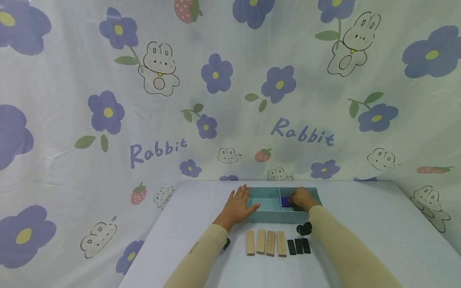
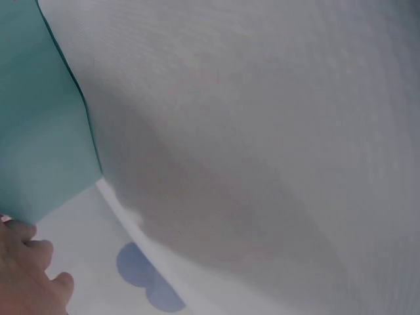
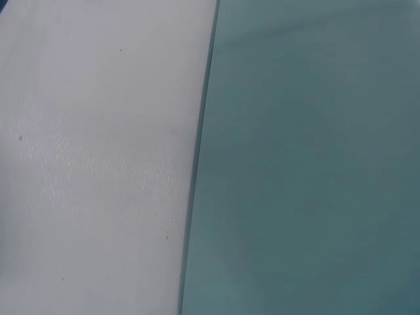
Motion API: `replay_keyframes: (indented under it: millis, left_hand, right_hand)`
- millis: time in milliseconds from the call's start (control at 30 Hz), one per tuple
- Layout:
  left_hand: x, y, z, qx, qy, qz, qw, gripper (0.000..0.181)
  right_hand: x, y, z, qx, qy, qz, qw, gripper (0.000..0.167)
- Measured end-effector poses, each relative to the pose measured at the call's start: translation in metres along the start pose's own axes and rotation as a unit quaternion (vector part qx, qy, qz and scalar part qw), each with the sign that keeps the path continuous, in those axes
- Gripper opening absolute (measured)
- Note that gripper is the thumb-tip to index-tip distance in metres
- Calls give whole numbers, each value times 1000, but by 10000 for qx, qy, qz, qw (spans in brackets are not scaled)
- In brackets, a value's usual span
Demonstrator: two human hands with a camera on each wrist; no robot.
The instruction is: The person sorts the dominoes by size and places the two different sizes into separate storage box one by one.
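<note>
A light teal box [image 1: 275, 217] with a divider stands on the table. My left hand [image 1: 235, 206] rests at its left end with the fingers spread; in the left wrist view, part of this hand [image 2: 29, 266] shows beside the box wall [image 2: 49, 144]. Into the right compartment reaches my right hand [image 1: 302, 198], its fingers bent downward beside a dark blue flat piece [image 1: 285, 202]. The fingertips are hidden, so whether they pinch the piece cannot be seen. The right wrist view holds only the teal box wall [image 3: 308, 164] and white tabletop.
In front of the box lie several light wooden blocks [image 1: 271, 243] in a row. Several small black blocks [image 1: 299, 246] lie to their right. A white table [image 1: 360, 224] carries everything, and a patterned curtain [image 1: 245, 120] hangs behind it.
</note>
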State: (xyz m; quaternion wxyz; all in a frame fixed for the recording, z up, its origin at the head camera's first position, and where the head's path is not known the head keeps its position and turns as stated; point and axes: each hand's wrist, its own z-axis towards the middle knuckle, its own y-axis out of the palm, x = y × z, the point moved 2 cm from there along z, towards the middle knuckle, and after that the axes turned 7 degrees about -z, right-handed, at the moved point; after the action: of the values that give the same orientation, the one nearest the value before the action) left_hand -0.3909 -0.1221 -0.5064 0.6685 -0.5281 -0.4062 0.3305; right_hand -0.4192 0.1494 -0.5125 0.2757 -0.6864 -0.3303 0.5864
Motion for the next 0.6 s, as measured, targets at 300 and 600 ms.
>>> replay_keyframes:
  millis: [300,600]
  left_hand:
    - [1,0,0,65,19,76,9999,94]
    - [-2,4,1,89,4,21,10000,95]
  right_hand:
    - [0,-4,-3,-84,-217,-87,9997,14]
    - [10,-9,0,-270,-397,141,9987,27]
